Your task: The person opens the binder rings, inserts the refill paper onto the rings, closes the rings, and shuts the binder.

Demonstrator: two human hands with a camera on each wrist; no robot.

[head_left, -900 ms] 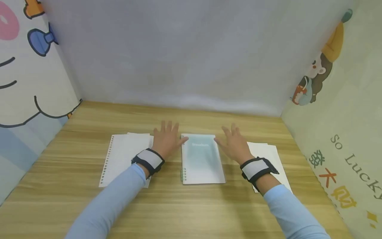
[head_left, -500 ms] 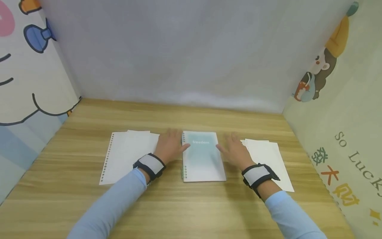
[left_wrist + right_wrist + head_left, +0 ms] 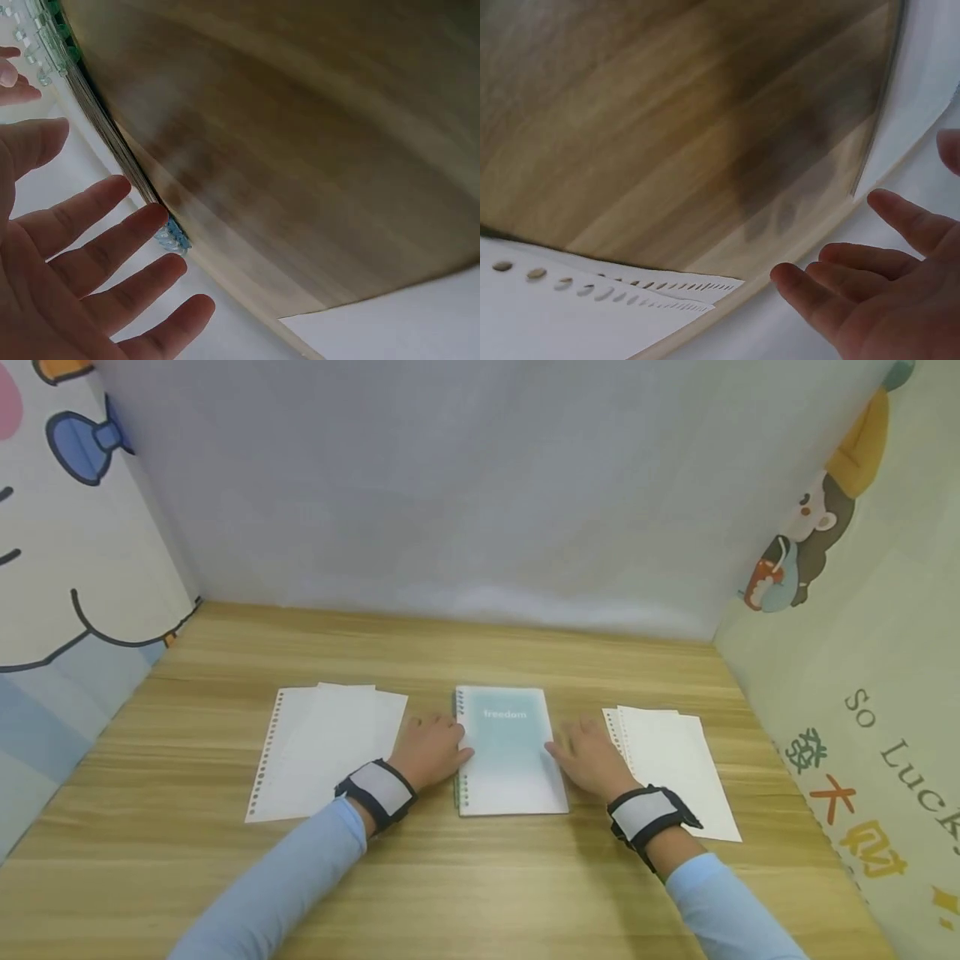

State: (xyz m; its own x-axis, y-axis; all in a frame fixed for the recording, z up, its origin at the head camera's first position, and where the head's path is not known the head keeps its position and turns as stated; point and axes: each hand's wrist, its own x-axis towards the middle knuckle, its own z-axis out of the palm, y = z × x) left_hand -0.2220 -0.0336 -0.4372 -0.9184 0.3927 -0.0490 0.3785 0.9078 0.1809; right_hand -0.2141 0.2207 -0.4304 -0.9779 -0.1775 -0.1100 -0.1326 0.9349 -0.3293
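Observation:
A ring-bound notebook with a pale teal cover reading "freedom" lies flat on the wooden table. Beside its bound left edge is my left hand, thumb at the cover's edge and fingers slightly bent. In the left wrist view the left fingers are spread near the clear binder rings and page edges. My right hand is at the notebook's right edge, its thumb tip right at the cover. The right wrist view shows the right fingers relaxed, with nothing between them.
Loose punched sheets lie at the left, partly under the left wrist strap in the head view. More punched sheets lie at the right beside the right hand. Walls stand behind and on both sides of the table.
Both hands have come down and back along the notebook's sides, their fingers now more bent than before. The notebook and loose sheets stay in place; the head view has shifted slightly.

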